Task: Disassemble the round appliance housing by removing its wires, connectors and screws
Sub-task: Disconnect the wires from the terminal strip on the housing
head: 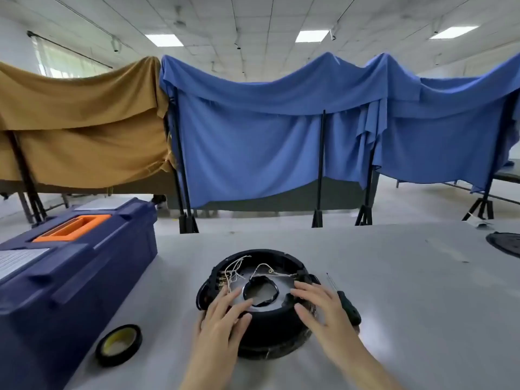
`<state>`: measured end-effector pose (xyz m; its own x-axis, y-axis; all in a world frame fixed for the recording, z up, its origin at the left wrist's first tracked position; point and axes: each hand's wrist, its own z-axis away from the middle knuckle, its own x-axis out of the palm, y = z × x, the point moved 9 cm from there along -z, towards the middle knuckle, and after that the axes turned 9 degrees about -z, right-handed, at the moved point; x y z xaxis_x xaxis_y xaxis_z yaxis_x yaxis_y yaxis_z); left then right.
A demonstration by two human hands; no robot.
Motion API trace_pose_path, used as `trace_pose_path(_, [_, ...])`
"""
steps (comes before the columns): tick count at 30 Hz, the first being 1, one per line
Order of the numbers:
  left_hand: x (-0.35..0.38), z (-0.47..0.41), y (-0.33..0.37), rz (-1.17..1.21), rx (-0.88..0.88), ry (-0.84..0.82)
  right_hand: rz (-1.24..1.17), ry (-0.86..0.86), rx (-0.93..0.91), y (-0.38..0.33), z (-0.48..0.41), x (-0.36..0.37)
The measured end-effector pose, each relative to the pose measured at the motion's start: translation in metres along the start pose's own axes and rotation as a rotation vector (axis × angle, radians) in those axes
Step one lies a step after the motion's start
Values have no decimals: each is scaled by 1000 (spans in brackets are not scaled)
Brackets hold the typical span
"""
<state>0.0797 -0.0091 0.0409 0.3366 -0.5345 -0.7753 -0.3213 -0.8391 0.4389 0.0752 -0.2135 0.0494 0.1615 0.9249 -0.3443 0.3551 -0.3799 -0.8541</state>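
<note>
The round black housing (270, 330) sits open side up on the grey table (408, 291) just in front of me. Inside it lie a silver plate with a ragged central hole (260, 291) and loose white wires (235, 270) running to connectors at its left inner wall. My left hand (225, 316) rests on the near left rim, its straight fingers reaching onto the silver plate. My right hand (315, 308) rests on the right rim with fingers spread and extended. Neither hand holds a tool.
A screwdriver with a black handle (347, 304) lies on the table right of the housing, partly behind my right hand. A roll of black tape (118, 344) lies at the near left. A big blue toolbox (70, 266) fills the left side. A black round part (506, 244) sits at the far right edge.
</note>
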Motion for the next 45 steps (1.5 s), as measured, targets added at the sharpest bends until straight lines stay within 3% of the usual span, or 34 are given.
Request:
trace_pose_path(4, [1, 0, 2, -12, 22, 23, 124, -5, -61, -6, -3, 0])
trace_pose_path(18, [-10, 21, 14, 110, 98, -145, 113, -83, -29, -18, 13, -2])
trace_pose_path(29, [-45, 59, 29, 94, 158, 18, 8, -282, -22, -50, 57, -8])
trace_pose_path(34, [-49, 62, 36, 166, 181, -50, -79, 6, -19, -47, 31, -34])
trace_pose_path(39, [-46, 46, 54, 93, 175, -115, -56, -88, 137, -14, 11, -7])
trace_pose_path(45, [-21, 19, 82, 26, 289, -223, -131, -31, 166, -1, 11, -6])
